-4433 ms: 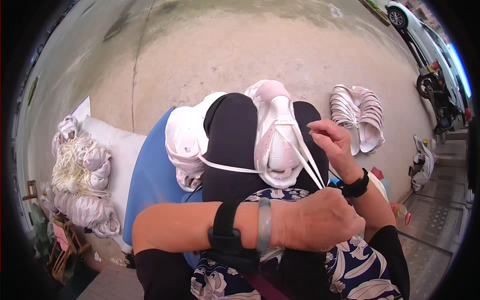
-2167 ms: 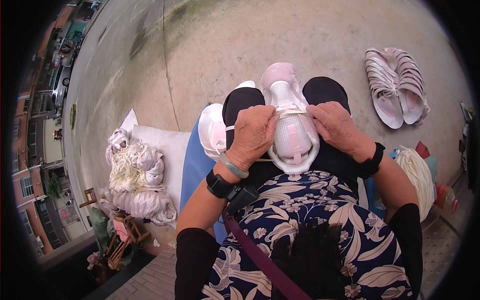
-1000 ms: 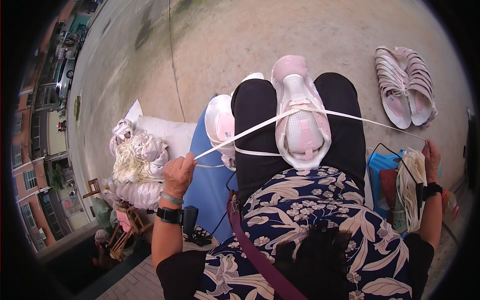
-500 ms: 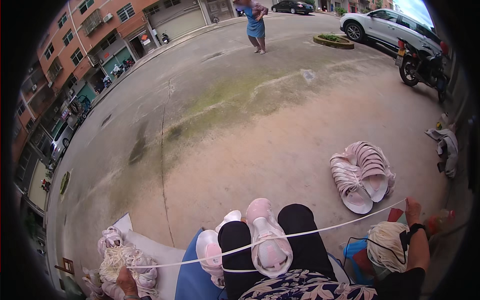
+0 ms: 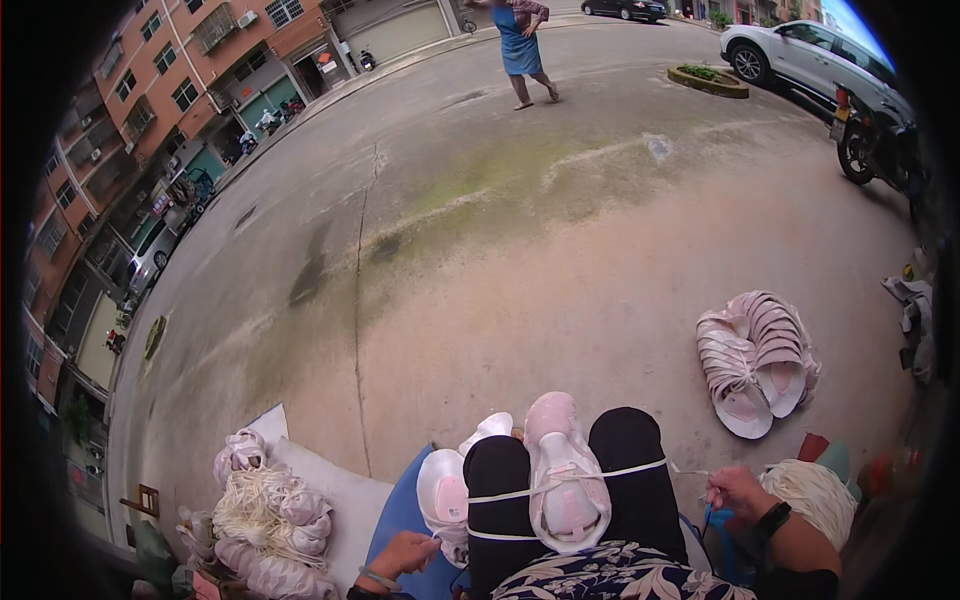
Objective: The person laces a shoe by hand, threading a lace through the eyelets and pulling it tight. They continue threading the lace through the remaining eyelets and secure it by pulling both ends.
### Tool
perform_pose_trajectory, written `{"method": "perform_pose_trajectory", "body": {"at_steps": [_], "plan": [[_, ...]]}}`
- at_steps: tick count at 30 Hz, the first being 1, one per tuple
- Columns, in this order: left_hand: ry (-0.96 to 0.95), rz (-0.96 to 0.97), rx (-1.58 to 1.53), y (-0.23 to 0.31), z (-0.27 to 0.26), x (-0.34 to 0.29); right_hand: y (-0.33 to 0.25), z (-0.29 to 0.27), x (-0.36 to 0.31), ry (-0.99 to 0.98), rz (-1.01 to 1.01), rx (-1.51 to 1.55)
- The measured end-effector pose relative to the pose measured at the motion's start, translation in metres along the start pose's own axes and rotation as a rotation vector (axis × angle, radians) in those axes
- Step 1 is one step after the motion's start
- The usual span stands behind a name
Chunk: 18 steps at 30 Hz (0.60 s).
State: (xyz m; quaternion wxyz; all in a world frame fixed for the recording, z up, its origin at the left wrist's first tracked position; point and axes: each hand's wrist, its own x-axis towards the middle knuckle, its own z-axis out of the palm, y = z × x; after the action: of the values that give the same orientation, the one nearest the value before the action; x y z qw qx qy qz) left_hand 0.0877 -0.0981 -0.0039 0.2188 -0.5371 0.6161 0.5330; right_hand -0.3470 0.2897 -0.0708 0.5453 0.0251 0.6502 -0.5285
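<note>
A pink and white sneaker [image 5: 568, 490] stands between my knees, toe pointing away from me. A white shoelace [image 5: 630, 470] passes through it and lies across both thighs. My right hand [image 5: 738, 490], right of the knees, is closed and pinches the lace's right part; a thin blue thing shows below its fingers. To the left of my left knee, my left hand [image 5: 405, 553] is closed in a pinch; what sits between its fingertips is too small to make out. Another pink and white shoe [image 5: 443, 500] rests beside the left knee, just beyond that hand.
Wrapped pink shoes [image 5: 305, 520] and loose cream laces [image 5: 255, 510] are heaped at left. A lace bundle [image 5: 815, 495] lies at right, near stacked pink shoes [image 5: 760, 360] on the concrete. A person in a blue apron [image 5: 518, 45], a motorcycle [image 5: 870, 150] and a white car [image 5: 800, 55] are farther off.
Both hands have come inward, the left from the lace heap and the right from its outstretched place. The taut lace now rests across my thighs. The view has shifted, and the person has taken a step.
</note>
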Motion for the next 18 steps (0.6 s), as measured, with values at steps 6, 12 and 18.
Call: {"method": "perform_pose_trajectory", "body": {"at_steps": [6,12,18], "plan": [[-0.298,0.276,-0.29,0.088,0.075,0.012,-0.03,0.134,0.005,-0.368,0.022,0.012],[-0.138,0.38,-0.489,0.119,0.1,0.053,-0.033,0.183,0.046,-0.29,-0.397,-0.136],[0.008,0.481,-0.59,0.145,0.108,0.055,-0.037,0.197,0.065,-0.217,-0.421,-0.002]]}}
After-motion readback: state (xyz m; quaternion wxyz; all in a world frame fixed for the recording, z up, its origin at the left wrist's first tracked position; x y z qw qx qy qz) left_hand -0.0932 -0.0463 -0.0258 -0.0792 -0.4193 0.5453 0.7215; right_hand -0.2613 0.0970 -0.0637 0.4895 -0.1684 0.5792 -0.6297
